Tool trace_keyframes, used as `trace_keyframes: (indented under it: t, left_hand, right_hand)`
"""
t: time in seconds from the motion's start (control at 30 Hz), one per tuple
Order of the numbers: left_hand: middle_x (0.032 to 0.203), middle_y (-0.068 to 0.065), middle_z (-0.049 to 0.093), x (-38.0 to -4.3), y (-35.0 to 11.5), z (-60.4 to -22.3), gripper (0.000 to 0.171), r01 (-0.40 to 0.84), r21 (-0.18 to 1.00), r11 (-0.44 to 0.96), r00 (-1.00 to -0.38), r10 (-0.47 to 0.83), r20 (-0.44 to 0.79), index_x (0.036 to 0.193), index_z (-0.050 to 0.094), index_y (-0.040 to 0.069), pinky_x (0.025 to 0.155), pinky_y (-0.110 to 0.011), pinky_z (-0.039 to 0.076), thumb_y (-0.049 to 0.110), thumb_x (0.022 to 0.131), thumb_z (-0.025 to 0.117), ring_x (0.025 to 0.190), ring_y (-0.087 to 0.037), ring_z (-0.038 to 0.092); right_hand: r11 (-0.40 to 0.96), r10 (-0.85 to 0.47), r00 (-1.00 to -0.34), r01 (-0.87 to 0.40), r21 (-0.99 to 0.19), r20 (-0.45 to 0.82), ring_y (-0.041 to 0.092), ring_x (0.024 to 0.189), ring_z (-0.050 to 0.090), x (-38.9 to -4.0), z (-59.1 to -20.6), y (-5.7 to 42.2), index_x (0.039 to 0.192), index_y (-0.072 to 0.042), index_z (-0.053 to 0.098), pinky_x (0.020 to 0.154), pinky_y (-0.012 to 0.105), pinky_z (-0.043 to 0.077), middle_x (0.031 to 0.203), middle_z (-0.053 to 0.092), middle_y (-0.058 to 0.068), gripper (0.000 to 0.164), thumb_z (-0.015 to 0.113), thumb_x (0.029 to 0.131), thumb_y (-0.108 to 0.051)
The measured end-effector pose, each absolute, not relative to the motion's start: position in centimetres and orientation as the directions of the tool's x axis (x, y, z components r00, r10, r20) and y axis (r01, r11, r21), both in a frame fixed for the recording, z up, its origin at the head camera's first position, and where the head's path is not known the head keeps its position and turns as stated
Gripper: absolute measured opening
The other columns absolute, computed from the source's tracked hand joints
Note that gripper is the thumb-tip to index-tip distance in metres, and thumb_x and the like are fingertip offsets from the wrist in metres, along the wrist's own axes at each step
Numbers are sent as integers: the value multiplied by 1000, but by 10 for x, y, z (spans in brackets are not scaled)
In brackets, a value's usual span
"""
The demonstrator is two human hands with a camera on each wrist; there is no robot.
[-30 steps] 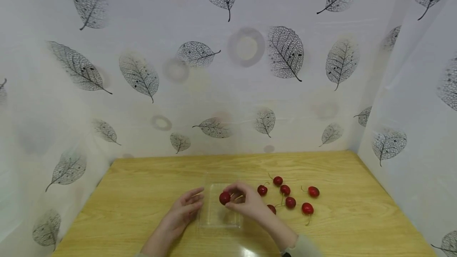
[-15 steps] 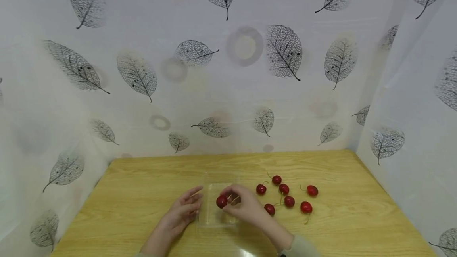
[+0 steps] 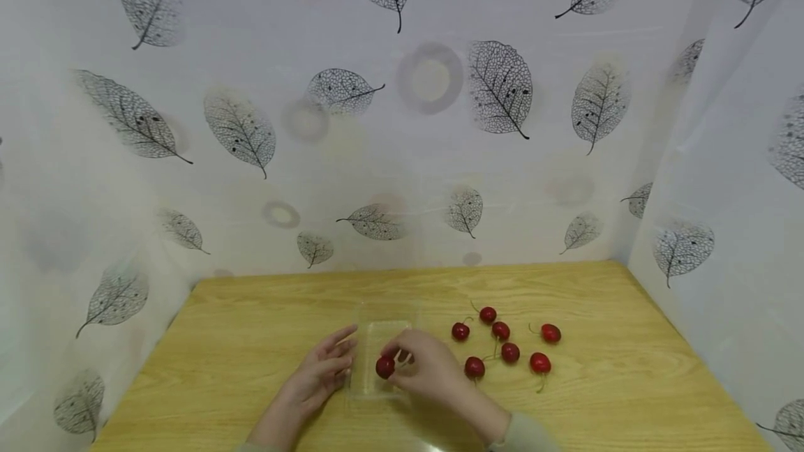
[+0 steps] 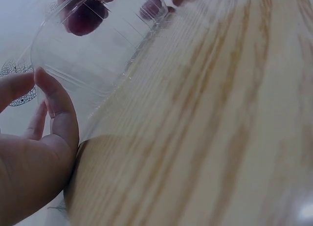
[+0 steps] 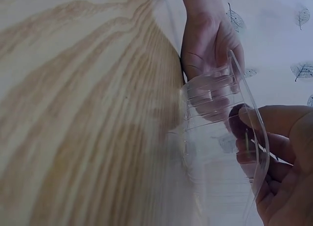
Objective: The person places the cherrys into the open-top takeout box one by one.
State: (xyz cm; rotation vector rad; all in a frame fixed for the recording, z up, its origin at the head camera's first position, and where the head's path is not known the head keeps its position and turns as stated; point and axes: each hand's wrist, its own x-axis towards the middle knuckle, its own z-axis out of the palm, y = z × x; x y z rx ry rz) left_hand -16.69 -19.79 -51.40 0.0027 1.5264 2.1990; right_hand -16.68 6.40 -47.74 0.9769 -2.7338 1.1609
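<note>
Between thumb and fingers my right hand (image 3: 433, 372) pinches a dark red cherry (image 3: 385, 367), stem on, over the clear plastic box (image 3: 380, 393). In the right wrist view the cherry (image 5: 239, 121) shows at the box's rim, partly behind its wall. My left hand (image 3: 318, 374) rests beside the left side of the box, fingers extended; in the left wrist view its fingertips (image 4: 41, 77) are at the box wall. Through that wall the held cherry (image 4: 87, 16) appears.
Several loose cherries with stems, one of them a cherry (image 3: 510, 352) near the middle of the group, lie on the wooden table (image 3: 264, 312) right of the box. A white leaf-print curtain (image 3: 402, 159) surrounds the table at the back and sides.
My right hand has moved a little left and nearer with the cherry, over the box. My left hand stays at the box's side.
</note>
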Motion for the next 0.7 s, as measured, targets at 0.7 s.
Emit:
trace_keyframes:
  t: [0.7]
  left_hand:
    - [130,7,50,-165,-198,-516,52,-365,889,-278,-887,394,-241,144,58,33,84,-14,54,-2,105,58,97,1,56]
  right_hand:
    - [653,-554,-809,-568,-501,196,7,90,69,-163,-474,55,107,-16,79,78,21,57,103,77,-6,25,90,83,-16]
